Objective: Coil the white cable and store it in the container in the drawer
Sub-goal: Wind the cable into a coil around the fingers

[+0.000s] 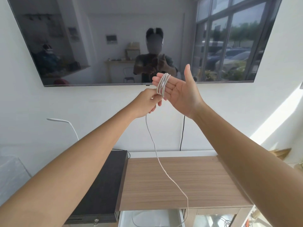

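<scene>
Head view: right hand (178, 89) open flat, fingers wrapped by several loops of the white cable (162, 85). Left hand (146, 103) pinches the free run, which trails over the desk's (196, 181) front edge into the open drawer (150, 217). Best to keep even tension, loops stacked snugly.

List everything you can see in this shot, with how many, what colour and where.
cable: one, white, looped around the right hand's fingers, its tail hanging down into the drawer
television: one, black, on the wall, top of the view
black cord: one, hanging down the wall under the television
lamp: one, white, left against the wall
cabinet top: one, light wood, lower centre
black box: one, left of the cabinet top
drawer: one, white, open, bottom centre
left hand: one, pinching the cable
right hand: one, open, palm up, cable wound on the fingers
</scene>
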The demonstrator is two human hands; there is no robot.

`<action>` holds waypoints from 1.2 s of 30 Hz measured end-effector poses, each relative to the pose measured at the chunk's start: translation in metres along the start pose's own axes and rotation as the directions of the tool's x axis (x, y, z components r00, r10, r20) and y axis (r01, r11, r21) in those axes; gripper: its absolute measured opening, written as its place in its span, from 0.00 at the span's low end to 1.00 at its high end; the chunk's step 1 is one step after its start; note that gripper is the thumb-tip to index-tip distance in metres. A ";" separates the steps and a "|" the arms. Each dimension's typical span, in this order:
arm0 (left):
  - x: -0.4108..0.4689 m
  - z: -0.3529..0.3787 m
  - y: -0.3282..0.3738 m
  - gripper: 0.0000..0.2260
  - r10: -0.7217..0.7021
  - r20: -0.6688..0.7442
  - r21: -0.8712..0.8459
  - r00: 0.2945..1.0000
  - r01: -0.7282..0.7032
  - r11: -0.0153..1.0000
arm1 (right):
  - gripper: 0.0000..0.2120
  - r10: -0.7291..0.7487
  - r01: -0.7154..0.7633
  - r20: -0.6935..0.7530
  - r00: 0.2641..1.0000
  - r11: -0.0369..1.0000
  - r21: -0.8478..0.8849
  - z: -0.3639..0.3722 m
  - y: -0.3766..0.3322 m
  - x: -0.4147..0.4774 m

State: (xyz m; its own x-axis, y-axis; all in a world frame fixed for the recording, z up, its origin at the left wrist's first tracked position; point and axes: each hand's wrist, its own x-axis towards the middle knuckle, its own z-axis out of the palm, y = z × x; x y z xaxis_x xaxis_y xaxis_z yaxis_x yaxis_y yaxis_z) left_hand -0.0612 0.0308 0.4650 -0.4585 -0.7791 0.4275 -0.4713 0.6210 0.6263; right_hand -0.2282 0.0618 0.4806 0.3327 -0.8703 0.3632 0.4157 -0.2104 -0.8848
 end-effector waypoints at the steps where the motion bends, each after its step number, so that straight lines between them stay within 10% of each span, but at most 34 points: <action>1: -0.002 0.002 -0.001 0.14 0.005 0.024 -0.005 1.000 -0.005 1.000 | 0.43 -0.010 0.009 -0.020 1.000 1.000 -0.021 -0.001 -0.002 0.002; 15: 0.003 -0.049 0.010 0.08 0.089 0.138 0.442 0.986 -0.142 0.886 | 0.46 0.211 -0.182 -0.026 0.977 0.766 -0.616 -0.017 0.010 0.001; 25: 0.005 -0.056 0.006 0.06 0.154 0.013 0.280 0.988 -0.151 0.948 | 0.48 0.316 -0.288 0.117 0.942 0.934 -0.210 -0.010 0.007 -0.003; 36: -0.017 -0.007 0.004 0.13 -0.059 0.019 -0.144 0.998 0.061 0.988 | 0.46 0.069 -0.092 0.119 0.991 0.975 0.203 0.017 0.002 0.002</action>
State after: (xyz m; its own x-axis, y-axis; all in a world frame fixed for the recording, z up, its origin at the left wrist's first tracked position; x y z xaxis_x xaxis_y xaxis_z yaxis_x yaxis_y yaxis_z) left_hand -0.0501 0.0456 0.4648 -0.4438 -0.8127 0.3775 -0.3848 0.5533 0.7388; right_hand -0.2125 0.0677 0.4846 0.4588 -0.8236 0.3334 0.5465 -0.0343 -0.8368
